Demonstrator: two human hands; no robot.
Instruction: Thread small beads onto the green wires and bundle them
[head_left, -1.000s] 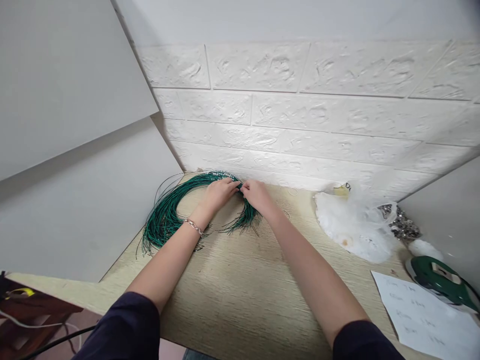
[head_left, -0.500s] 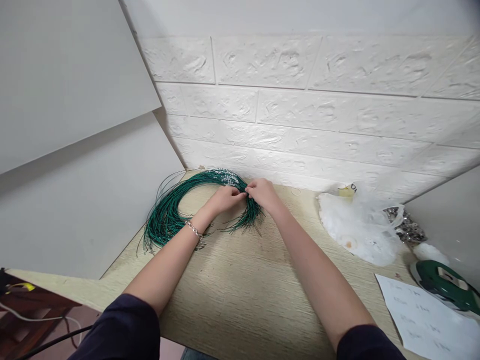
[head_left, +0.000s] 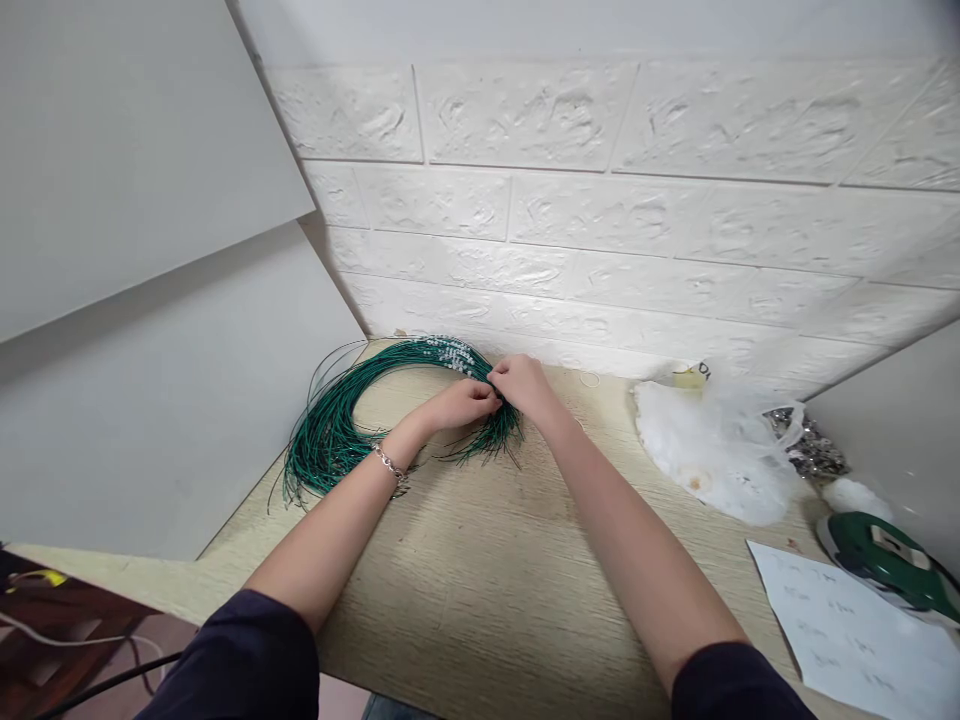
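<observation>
A large bundle of green wires point(head_left: 324, 432) lies curved in an open ring on the table against the wall. White bits point(head_left: 452, 352) sit in a cluster along its back stretch. Toward the bundle's right end, my left hand point(head_left: 466, 402) comes from inside the curve with its fingers closed at the wires. My right hand point(head_left: 521, 382) pinches the same stretch from the outer side, close to the left fingertips. The loose wire ends point(head_left: 501, 435) fan out just below both hands. Exactly what each fingertip grips is too small to make out.
To the right lie a clear plastic bag with white contents point(head_left: 712, 450), a bag of shiny metal pieces point(head_left: 806, 445), a green-and-white device point(head_left: 885, 560) and a handwritten paper sheet point(head_left: 855, 630). White panels point(head_left: 187, 400) stand at left; a white brick-pattern wall point(head_left: 562, 220) closes the back.
My left hand has shifted slightly right and down along the wires, its fingers more curled. The right hand stays pinched at nearly the same spot. The whole view has moved a little.
</observation>
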